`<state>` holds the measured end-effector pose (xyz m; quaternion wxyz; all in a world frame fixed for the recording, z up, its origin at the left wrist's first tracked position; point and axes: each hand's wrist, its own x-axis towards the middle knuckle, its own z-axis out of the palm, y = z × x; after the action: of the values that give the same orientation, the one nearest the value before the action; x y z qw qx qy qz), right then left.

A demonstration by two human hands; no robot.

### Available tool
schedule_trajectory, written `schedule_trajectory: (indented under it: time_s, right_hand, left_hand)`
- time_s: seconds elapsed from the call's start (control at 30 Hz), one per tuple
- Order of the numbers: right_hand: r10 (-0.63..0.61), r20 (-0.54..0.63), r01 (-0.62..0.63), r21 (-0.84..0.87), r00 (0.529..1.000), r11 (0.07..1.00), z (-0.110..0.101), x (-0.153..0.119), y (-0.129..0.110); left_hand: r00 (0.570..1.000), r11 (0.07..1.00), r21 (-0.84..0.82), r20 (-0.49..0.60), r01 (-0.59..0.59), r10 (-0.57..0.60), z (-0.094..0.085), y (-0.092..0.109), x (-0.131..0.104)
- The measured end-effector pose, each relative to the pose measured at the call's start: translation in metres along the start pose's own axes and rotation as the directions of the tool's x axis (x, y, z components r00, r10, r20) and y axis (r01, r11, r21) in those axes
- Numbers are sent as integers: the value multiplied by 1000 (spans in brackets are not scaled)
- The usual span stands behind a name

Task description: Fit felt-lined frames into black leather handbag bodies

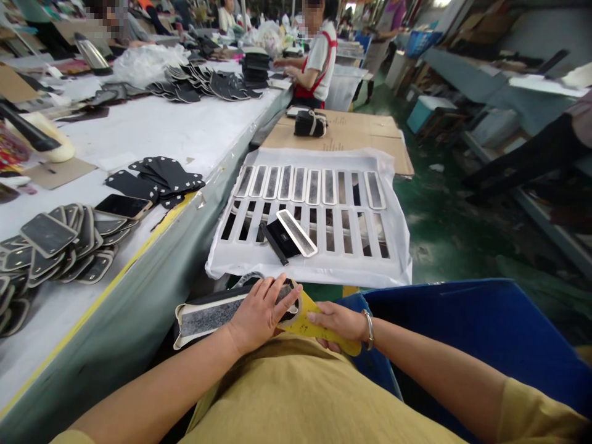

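My left hand point(259, 311) lies over the right end of a long black piece with a grey speckled panel and cream edging point(208, 320). Its fingers are stretched out and spread, with the thumb reaching to the broad end of a flat yellow tool point(319, 317). My right hand point(340, 322) is closed around that tool's narrower part, thumb on top. The tool's exact kind is unclear, and its left end is partly hidden by my left hand. Just beyond, a loose white-rimmed panel point(296, 233) leans on a black folded piece point(280, 240) on a white slotted tray point(296, 254).
Similar panels point(300, 185) fill many far slots. Left, a long table point(171, 132) bears stacked grey-panelled pieces point(49, 233), black cut pieces point(169, 176) and a phone point(123, 206). A blue bin point(462, 333) stands at right. Another person point(319, 61) sits beyond the cardboard point(365, 132).
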<state>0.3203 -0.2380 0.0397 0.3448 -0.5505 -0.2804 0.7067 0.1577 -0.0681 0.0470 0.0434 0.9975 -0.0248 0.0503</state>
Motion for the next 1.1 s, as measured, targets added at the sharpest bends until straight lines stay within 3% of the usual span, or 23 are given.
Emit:
schedule_trajectory:
  time_s: [0.13, 0.47, 0.63, 0.8, 1.1]
  right_hand:
    - [26, -13, -25, 28, 1000, 999, 0, 1, 1]
    - [75, -72, -68, 83, 995, 994, 7, 3, 3]
    - [66, -69, -57, 112, 995, 992, 9, 2, 0]
    - [7, -77, 1, 109, 997, 994, 11, 1, 0]
    - [84, -52, -71, 207, 995, 976, 9, 5, 1]
  left_hand:
    - [998, 997, 56, -34, 46, -44, 2, 3, 1]
    - [987, 993, 110, -160, 28, -10, 6, 4, 2]
    - [994, 1000, 4, -114, -4, 4, 4, 1, 1]
    - [990, 992, -111, -133, -52, 37, 2, -3, 1]
    - [989, 990, -137, -151, -29, 8, 8, -8, 5]
